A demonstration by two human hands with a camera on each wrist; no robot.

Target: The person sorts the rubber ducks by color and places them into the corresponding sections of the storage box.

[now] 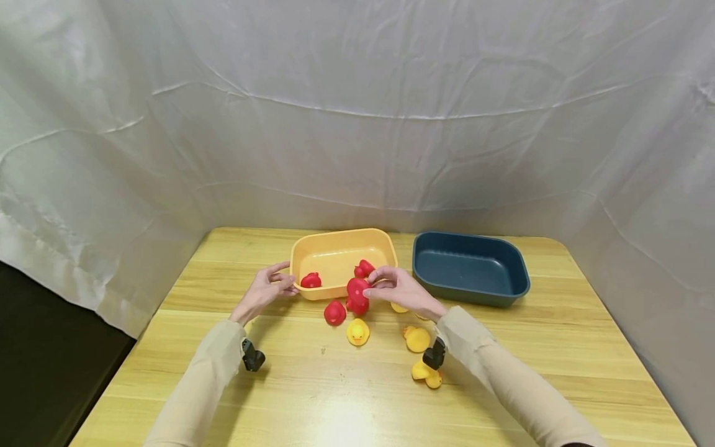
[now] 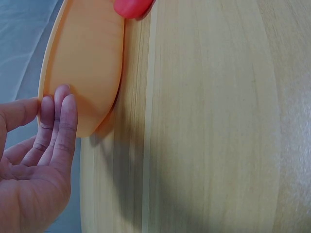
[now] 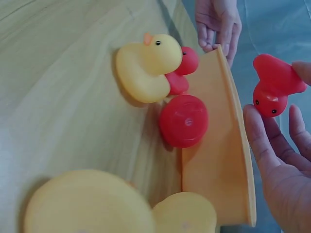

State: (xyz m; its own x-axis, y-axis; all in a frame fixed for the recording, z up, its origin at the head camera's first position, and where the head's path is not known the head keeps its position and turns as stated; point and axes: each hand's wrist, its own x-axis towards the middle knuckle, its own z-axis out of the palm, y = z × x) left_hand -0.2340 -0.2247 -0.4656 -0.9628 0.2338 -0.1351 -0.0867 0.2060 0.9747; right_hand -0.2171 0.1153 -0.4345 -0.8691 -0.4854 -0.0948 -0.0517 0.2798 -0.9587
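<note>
My left hand pinches the rim of an orange plastic tub at its left end, thumb on one side of the wall and fingers on the other. Above the tub's front right edge, my right hand holds a red rubber duck between thumb and fingers, tipped head down in the right wrist view. Inside the tub lie two more red ducks, one at the left and one near the right hand. Just in front of the tub, another red duck and a partly hidden red one rest on the table.
A dark blue tub stands right of the orange one. A yellow duck sits in front of the red ducks. Several yellow ducks lie beneath and beside the right forearm. Grey cloth hangs behind the wooden table.
</note>
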